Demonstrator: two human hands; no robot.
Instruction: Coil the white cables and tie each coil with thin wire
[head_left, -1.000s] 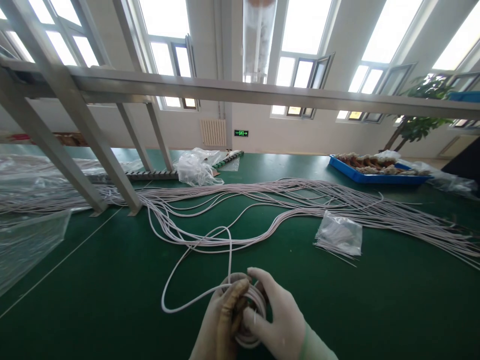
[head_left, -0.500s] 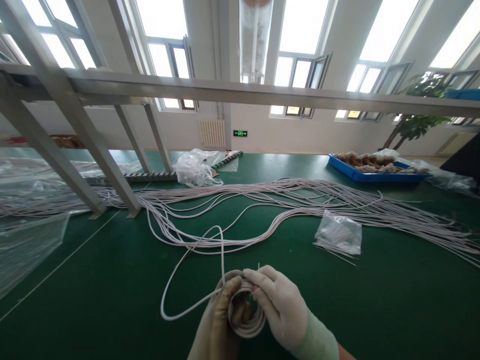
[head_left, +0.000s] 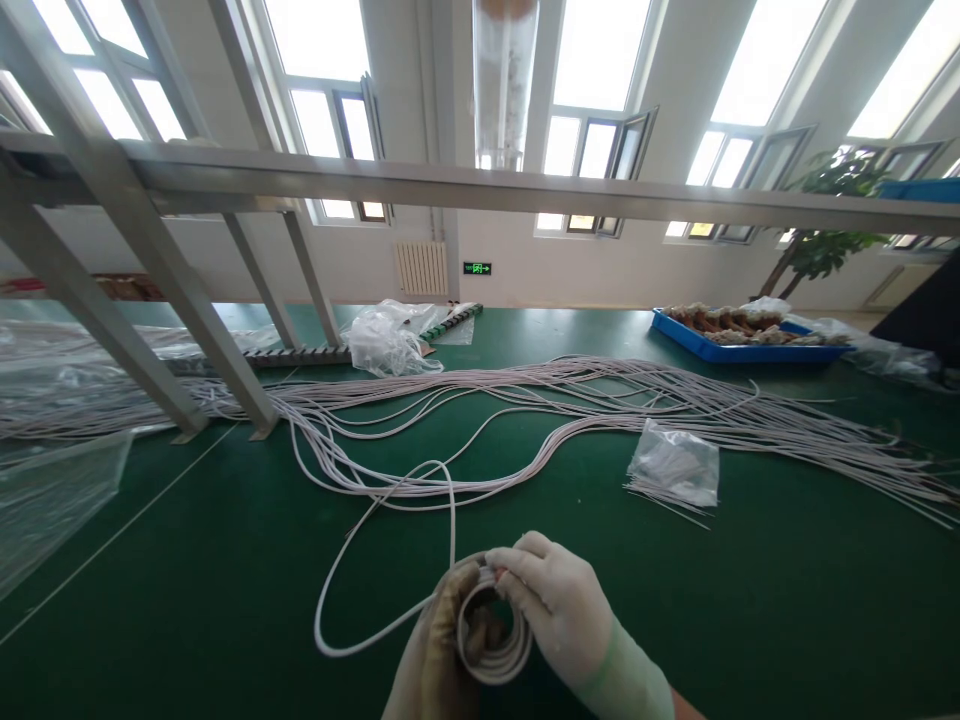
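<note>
Low in the view, both gloved hands hold a small coil of pale pink cable [head_left: 491,655] over the green table [head_left: 750,600]. My left hand [head_left: 435,660], in a soiled glove, grips the coil's left side. My right hand [head_left: 559,610], in a white glove, pinches the coil's top with its fingertips. A loose loop of the same cable [head_left: 352,560] runs out to the left on the table and up toward the large bundle of cables [head_left: 600,395].
A small clear bag of thin ties [head_left: 673,466] lies right of centre. A blue tray [head_left: 742,345] sits at the far right, a crumpled plastic bag [head_left: 386,345] at the back, plastic sheeting [head_left: 52,490] at the left. Metal frame legs [head_left: 217,350] stand on the left.
My right hand has slid from the coil's right side to its top. The coil has turned a little and the loose loop has shifted slightly on the table.
</note>
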